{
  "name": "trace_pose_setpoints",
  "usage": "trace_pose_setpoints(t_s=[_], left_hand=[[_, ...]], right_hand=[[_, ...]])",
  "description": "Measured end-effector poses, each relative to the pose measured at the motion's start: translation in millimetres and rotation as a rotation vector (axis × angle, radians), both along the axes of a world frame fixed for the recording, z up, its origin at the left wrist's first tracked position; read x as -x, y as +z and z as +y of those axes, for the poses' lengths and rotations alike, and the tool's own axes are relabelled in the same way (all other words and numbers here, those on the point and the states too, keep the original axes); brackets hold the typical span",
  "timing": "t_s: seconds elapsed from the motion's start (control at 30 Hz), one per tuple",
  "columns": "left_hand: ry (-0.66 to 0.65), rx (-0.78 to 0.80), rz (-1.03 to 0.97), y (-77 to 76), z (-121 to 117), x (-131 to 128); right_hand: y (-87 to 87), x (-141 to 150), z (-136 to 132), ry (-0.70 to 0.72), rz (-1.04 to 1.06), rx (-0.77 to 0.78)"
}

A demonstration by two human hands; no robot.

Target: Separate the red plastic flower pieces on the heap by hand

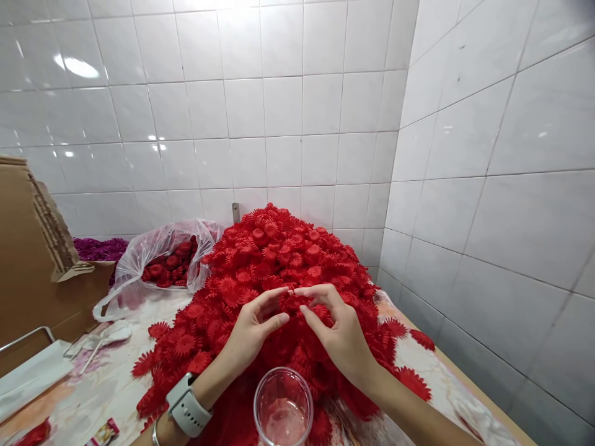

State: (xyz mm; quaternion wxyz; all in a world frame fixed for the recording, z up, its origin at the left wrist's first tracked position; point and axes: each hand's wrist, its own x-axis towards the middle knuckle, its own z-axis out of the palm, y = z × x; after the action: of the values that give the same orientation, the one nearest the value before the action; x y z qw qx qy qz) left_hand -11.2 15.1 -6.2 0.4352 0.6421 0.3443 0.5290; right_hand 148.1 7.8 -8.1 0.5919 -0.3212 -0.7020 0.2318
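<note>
Red frilled flowers (pixel 284 248) heap up mid-frame, likely feather-light, soft and easily crushed, best taken by their middles, while the left hand (pixel 251 328) and right hand (pixel 343 334) curve over them, fingertips nearly meeting, any pinched piece too small to tell.

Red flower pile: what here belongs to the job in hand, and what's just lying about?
Likely in the job: red flower pile, clear cup, perhaps the bag of darker red flowers.

Apparently just lying about: cardboard box, small wrapper.
</note>
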Motion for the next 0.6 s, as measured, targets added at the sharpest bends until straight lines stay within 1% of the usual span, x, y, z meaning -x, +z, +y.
trace_pose_setpoints(t_s=[0.1, 0.23, 0.37, 0.6], left_hand=[[-0.015, -0.001, -0.002, -0.5, 0, -1], [-0.047, -0.001, -0.016, -2.4, 1, -1], [-0.093, 0.011, -0.022, -3.0, 2, 1], [-0.146, 0.026, -0.014, -0.6, 1, 1]], right_hand=[[-0.6, 2, -1, 0.0, -0.072, -0.046], [-0.3, 0, 1, -0.03, -0.138, -0.067], [3.9, -6, 3, 0.044, -0.222, -0.043], [6.4, -10, 3, 0.128, -0.232, 0.005]])
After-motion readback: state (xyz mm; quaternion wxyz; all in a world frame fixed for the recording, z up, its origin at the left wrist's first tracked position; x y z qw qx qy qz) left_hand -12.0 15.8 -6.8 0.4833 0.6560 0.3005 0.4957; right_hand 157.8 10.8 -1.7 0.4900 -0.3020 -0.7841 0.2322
